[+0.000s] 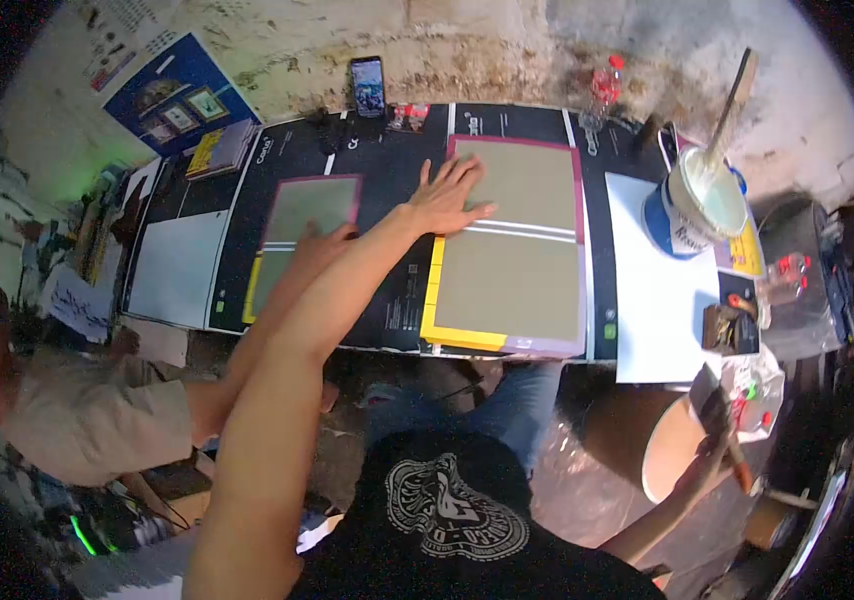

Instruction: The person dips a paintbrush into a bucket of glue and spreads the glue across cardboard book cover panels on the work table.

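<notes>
My left hand (447,197) lies with fingers spread on the upper left of a large greyish-beige board (517,285). This board has a maroon, yellow and pale lilac border, and two white strips cross its middle. My right hand (715,418) is low at the right, beside the table's front edge. Its fingers are in shadow and look closed around a tool with a wooden handle (743,473); its kind I cannot make out. A co-worker's hand (322,243) rests on a smaller, similar board (315,205) to the left, partly behind my forearm.
A bucket of white paste (685,215) with a brush (732,110) stands on white paper (637,300) at the right. Another white sheet (177,262) lies left. A phone (368,86) and plastic bottle (603,92) are at the back. A cardboard drum (637,435) stands below.
</notes>
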A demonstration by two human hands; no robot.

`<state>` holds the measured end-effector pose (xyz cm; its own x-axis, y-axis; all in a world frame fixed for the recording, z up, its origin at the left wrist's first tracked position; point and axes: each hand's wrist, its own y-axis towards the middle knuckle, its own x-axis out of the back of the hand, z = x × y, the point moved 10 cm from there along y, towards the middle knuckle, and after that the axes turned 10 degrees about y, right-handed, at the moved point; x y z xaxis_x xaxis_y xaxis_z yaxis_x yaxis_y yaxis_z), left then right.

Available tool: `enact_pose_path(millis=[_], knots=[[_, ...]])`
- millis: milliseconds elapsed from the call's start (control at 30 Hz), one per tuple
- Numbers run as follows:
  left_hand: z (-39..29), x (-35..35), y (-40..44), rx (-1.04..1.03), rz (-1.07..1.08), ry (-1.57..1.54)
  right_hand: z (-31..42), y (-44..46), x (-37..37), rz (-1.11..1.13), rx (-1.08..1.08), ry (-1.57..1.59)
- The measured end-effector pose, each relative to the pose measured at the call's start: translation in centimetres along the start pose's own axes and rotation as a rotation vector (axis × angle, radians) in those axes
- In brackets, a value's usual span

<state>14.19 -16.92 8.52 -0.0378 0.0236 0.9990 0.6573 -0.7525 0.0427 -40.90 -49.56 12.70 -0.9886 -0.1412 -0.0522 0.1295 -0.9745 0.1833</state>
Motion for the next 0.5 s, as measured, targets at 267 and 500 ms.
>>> enact_pose_path(millis=[267,500], knots=[[-10.9,4.9,5.5,-0.115,-0.030,0.004,2.1,-1.4,0.1,-0.022,0.030,0.032],[-20.8,0.8,6.1,-0.436,0.202,0.184,3.2,-2.8,3.4,-0.086,0.038,0.101]])
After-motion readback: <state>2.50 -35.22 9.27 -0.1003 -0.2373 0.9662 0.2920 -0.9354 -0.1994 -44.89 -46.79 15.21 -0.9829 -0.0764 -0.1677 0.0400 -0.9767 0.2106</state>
